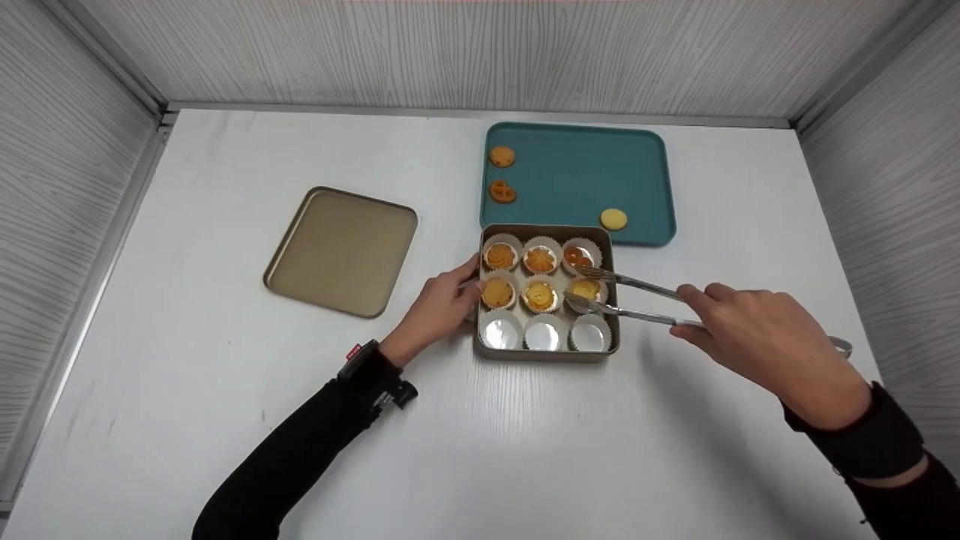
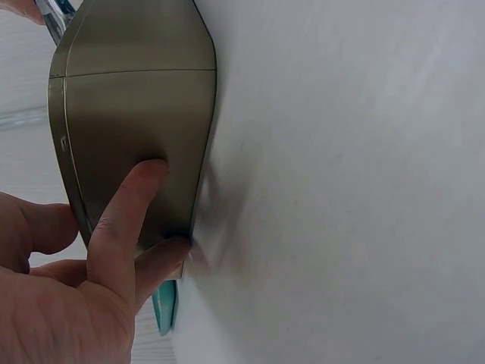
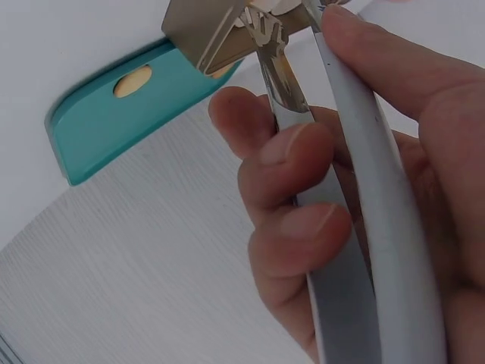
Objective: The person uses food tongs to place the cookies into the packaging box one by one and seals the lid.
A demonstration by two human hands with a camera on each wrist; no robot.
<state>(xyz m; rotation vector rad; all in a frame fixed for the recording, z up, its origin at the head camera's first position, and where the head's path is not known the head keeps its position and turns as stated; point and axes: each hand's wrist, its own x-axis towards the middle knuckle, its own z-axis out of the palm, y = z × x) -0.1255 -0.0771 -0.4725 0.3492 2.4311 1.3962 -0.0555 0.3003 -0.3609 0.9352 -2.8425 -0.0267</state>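
A rectangular metal tin (image 1: 547,356) holds rows of paper baking cups, with cookies in the back and middle rows. In the front row, the cups (image 1: 543,333) show bare shiny bottoms. My left hand (image 1: 442,304) holds the tin at its left wall; in the left wrist view, fingertips (image 2: 151,171) press the outer side. From the right, my right hand (image 1: 765,337) grips metal tongs (image 1: 649,316), their arms apart. The tong tips lie over the right side of the tin, around a round yellow cookie (image 1: 585,287) in the middle row's right cup.
Behind the tin lies a teal tray (image 1: 577,172) bearing a round brown cookie (image 1: 502,156), a pretzel-shaped cookie (image 1: 502,192) and a pale round cookie (image 1: 613,219). The tin's lid (image 1: 341,251) rests on the white table at left. Panelled walls enclose the back and sides.
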